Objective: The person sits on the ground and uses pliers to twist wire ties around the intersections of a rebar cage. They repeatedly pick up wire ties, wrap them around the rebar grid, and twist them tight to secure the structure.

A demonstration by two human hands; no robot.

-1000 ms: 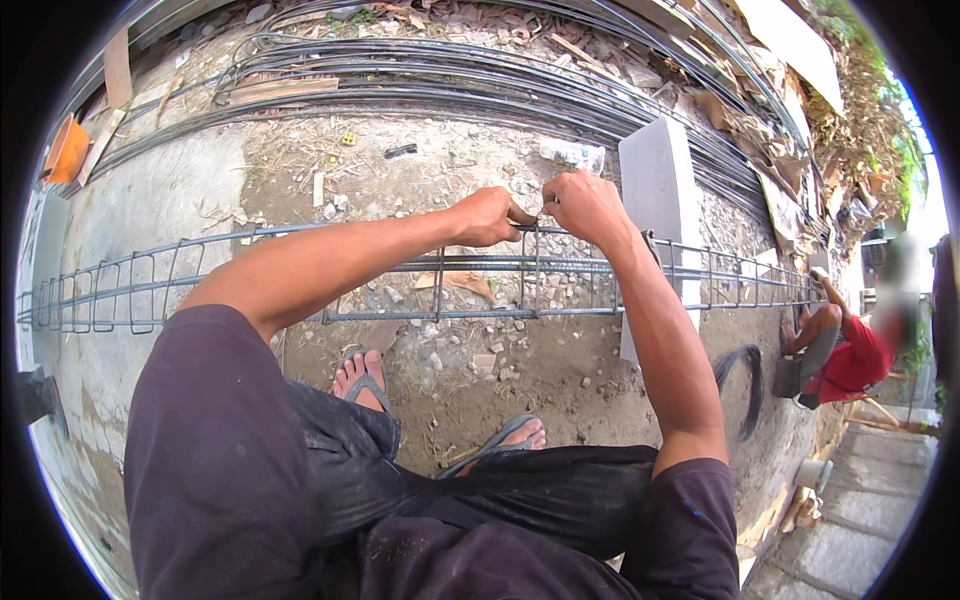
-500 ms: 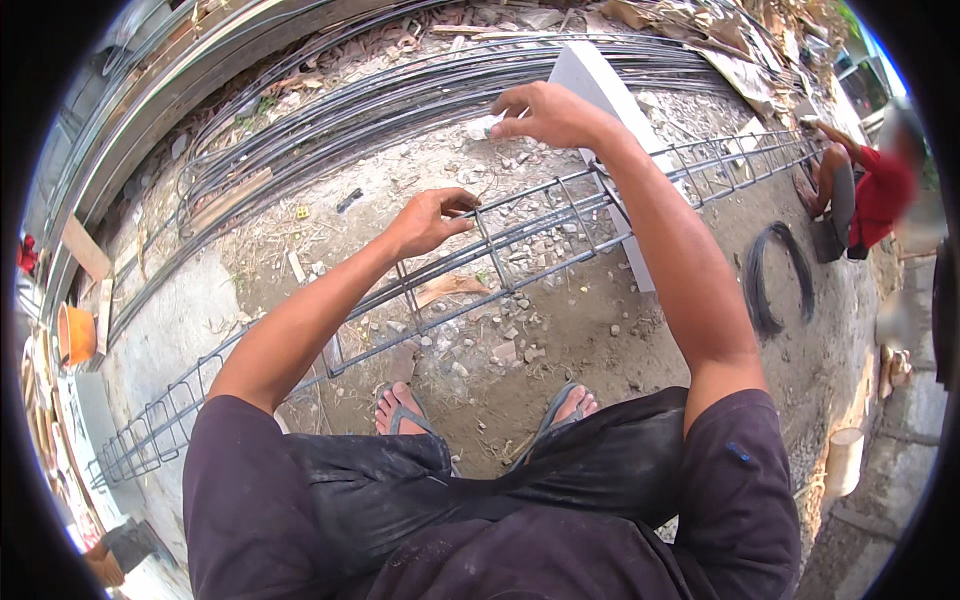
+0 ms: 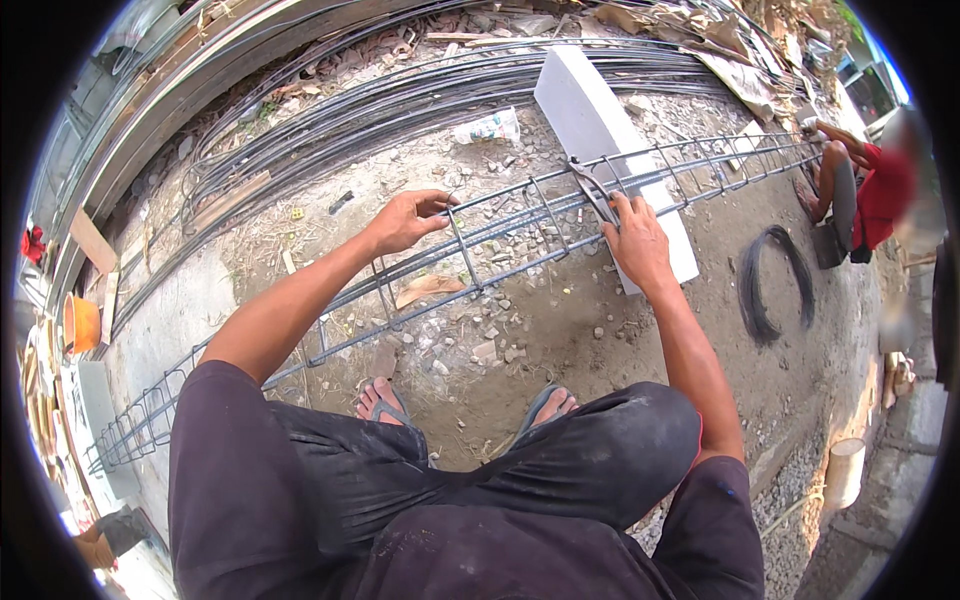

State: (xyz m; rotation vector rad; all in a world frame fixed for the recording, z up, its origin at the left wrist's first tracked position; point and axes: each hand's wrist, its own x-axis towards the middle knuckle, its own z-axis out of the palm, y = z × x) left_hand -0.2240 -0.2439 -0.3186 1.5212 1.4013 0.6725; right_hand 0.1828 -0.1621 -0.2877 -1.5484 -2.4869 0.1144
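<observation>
A long rebar cage [image 3: 520, 270] of dark bars and square stirrups runs from the lower left to the far right in front of me. At its near-middle, my left hand [image 3: 405, 222] has its fingers curled at the corner of a stirrup on the top bar; whatever lies between the fingertips is too small to make out. Dark metal pincers [image 3: 594, 190] lean across the cage, jaws toward the far bar. Around their handles my right hand [image 3: 640, 240] is closed, palm down. Under that stretch a white rectangular block [image 3: 590, 95] lies crosswise.
Bundled steel bars [image 3: 350, 105] lie beyond the cage. A crumpled plastic cup [image 3: 490, 127] rests on the rubble. To the right are a wire coil [image 3: 775, 285] and a person in red [image 3: 880, 195] crouching at the cage's end. An orange bucket [image 3: 82, 323] stands at left.
My right hand has come down from above the far side of the cage onto the pincers. The plastic cup is now uncovered. My left hand stays at the same stirrup.
</observation>
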